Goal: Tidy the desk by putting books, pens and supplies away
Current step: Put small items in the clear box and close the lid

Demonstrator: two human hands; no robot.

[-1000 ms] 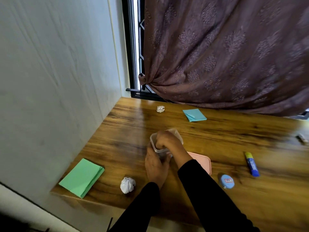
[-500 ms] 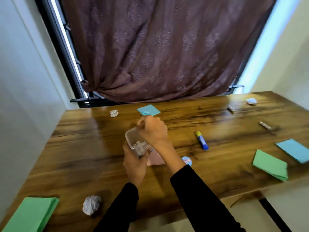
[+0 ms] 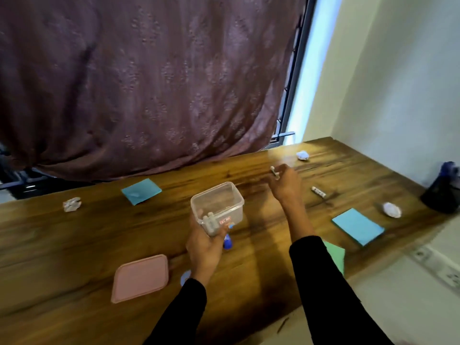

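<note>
Wooden desk (image 3: 74, 245), cluttered. Left hand (image 3: 205, 245) grips clear plastic tub (image 3: 217, 205) (tilted); right hand (image 3: 285, 183) pinches small white stick (image 3: 274, 172). Risk: tilt spills contents.

No text can be read; a red-and-white label (image 3: 225, 221) on the clear plastic container (image 3: 219, 206) is too blurred to read.

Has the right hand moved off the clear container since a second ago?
Yes. The right hand has left the clear container and reached rightward along the desk, now pinching a small stick.
</note>
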